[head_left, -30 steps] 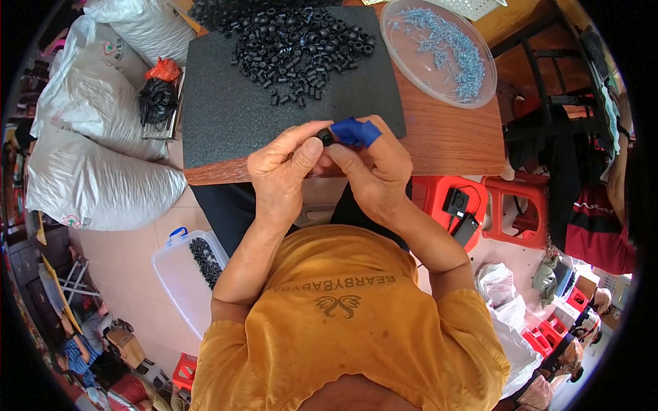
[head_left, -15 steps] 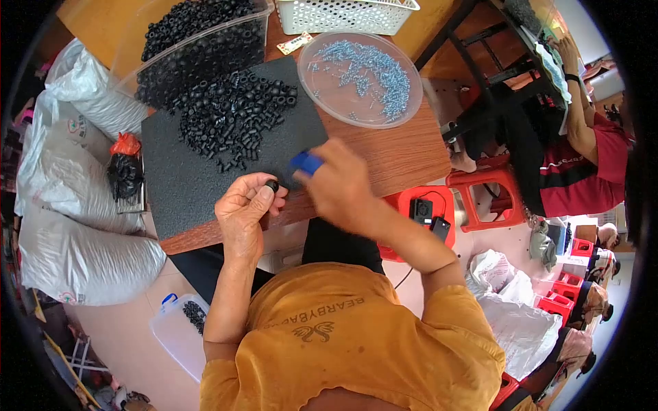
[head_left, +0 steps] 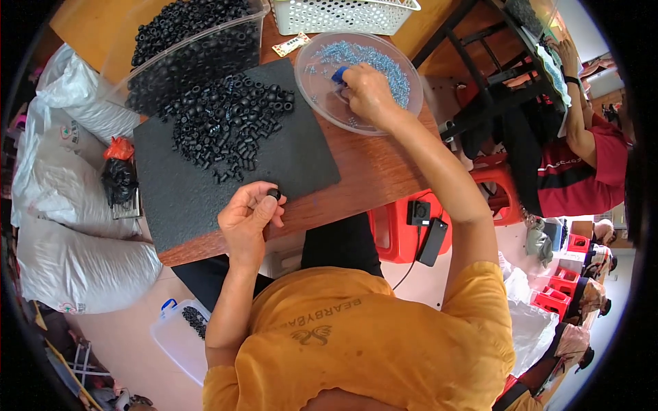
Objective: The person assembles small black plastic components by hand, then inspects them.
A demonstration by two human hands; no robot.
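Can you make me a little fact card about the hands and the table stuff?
Left hand: holding a small black part
Right hand: over the round clear tray; its grip is hidden
Blue wrap: on the right hand
Bluish pieces: small, in the tray
Dark mat: under a heap of black parts
Clear bin: holds more black parts
White basket: has holes, beyond the tray

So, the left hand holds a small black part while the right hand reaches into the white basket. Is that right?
Not quite: the basket is wrong. The head view shows the right hand at the round tray of blue pieces; the white basket stands beyond it, untouched. The left hand does hold a small black part.
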